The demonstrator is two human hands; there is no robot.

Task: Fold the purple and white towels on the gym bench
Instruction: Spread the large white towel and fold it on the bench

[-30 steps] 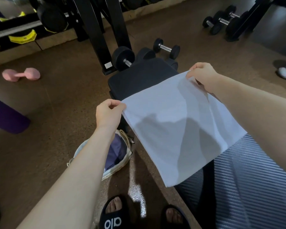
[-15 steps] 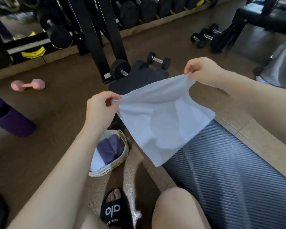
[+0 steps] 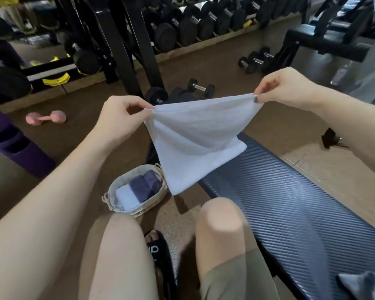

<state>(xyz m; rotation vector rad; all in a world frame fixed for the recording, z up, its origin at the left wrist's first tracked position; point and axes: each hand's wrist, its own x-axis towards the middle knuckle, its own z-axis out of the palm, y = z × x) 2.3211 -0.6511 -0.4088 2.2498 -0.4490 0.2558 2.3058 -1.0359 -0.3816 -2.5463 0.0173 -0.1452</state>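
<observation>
Since a second ago the white towel [image 3: 195,144] has been doubled over and raised — left hand [image 3: 119,120] and right hand [image 3: 284,87] each pinch a top corner, holding it taut above the counter [image 3: 290,204]. Folded purple and white towels [image 3: 139,187] sit in the basket [image 3: 117,189] on the floor.

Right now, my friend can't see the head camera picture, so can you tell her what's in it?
Two hands, left and right, each pinch a top corner of a white towel hanging over a gym bench. On the floor sits a basket of folded towels, with a pink dumbbell farther off.
</observation>
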